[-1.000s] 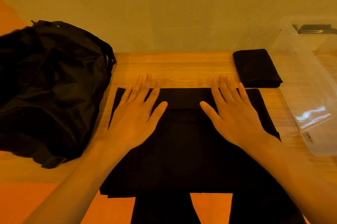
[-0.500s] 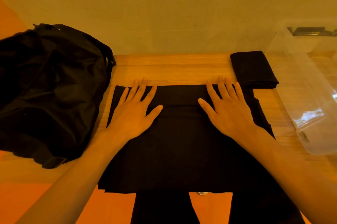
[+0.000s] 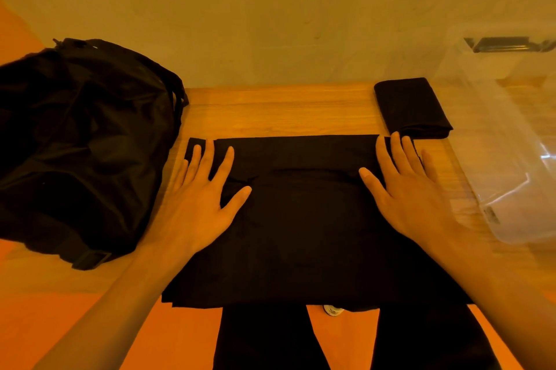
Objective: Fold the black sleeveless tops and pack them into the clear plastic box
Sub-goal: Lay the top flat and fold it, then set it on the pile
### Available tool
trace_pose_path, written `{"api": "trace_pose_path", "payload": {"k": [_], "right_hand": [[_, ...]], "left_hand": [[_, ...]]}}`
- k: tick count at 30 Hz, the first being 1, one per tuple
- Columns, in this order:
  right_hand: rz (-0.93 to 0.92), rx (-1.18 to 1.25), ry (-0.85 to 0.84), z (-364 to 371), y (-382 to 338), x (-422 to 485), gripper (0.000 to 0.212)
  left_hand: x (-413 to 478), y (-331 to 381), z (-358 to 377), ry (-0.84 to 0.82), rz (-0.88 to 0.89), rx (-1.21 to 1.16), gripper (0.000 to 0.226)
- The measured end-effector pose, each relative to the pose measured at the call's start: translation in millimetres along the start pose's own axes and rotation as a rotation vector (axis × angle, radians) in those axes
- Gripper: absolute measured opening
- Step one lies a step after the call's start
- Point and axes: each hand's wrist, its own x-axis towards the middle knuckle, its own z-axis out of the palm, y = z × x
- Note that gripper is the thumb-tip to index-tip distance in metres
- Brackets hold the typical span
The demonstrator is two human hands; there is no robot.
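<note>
A black sleeveless top (image 3: 301,228) lies spread on the wooden table (image 3: 276,111), its far edge folded back toward me. My left hand (image 3: 201,198) presses flat on its far left corner with fingers spread. My right hand (image 3: 406,189) presses flat on the far right corner, fingers straight. A second black top (image 3: 412,108), folded into a small rectangle, lies just beyond my right fingertips. The clear plastic box (image 3: 505,141) stands at the table's right side, tilted and open toward me.
A black fabric bag (image 3: 81,141) bulges over the table's left end. A plain wall rises right behind the table. The top's near edge hangs over the table front, above my dark trouser legs (image 3: 264,339) and the orange floor.
Both hands have slid outward along the folded far edge, from near the middle to the top's left and right corners.
</note>
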Motion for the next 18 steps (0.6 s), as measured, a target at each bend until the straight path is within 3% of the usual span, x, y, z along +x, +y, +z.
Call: {"api": "trace_pose_path", "payload": {"k": [8,11,18], "right_hand": [[-0.135,0.026,-0.023,-9,-5,-79,0.081],[-0.246,-0.037,-0.052,0,8,-118,0.08],[-0.263,-0.039,0.037,8,29,-135,0.075]], "left_hand": [[-80,19,-12,-0.034,0.135,-0.122,0.086],[-115,11,7,-0.072,0.271,0.038,0.094],[-138,-11,18,0.009,0.271,0.098,0.078]]}}
